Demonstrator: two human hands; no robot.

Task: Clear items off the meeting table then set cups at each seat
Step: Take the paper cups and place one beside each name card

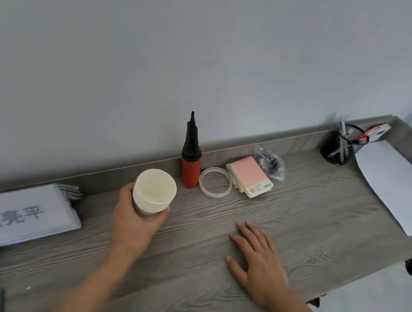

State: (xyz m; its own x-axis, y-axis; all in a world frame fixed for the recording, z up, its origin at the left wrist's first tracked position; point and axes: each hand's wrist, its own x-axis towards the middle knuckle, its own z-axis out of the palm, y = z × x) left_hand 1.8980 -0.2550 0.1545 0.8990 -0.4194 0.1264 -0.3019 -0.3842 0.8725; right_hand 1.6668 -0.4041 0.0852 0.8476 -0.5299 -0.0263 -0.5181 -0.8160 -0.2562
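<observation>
- Left hand (pixel 135 225) is wrapped round a nested stack of paper cups (pixel 154 191), thumb on the far left side and fingers curling round the near side; the stack stands upright, mouth up, and whether its base is on the shelf (pixel 210 274) or just above it cannot be told.
- Right hand (pixel 259 262) lies flat and open on the bare wood, palm down, fingers spread, holding nothing.
- Cups sit near the back lip, just left of a red-and-black pump (pixel 191 159); a tape ring (pixel 214 182), a pink notepad (pixel 250 178), a plastic bag (pixel 269 163), a pen pot (pixel 340 144) and a white sheet (pixel 394 186) run off to the right, and a stack of name cards (pixel 16 214) lies to the left.
- Step in hand looks like taking the cups for the seats.
- Grip should stay low on the stack and gentle: thin paper walls will dent if squeezed, and a hold on the top cup alone could let the rest slide out.
- Lifting straight up before turning away would keep the rim clear of the pump, which is tall, narrow and easy to tip.
- Free hand is well placed to peel single cups off the top later.
</observation>
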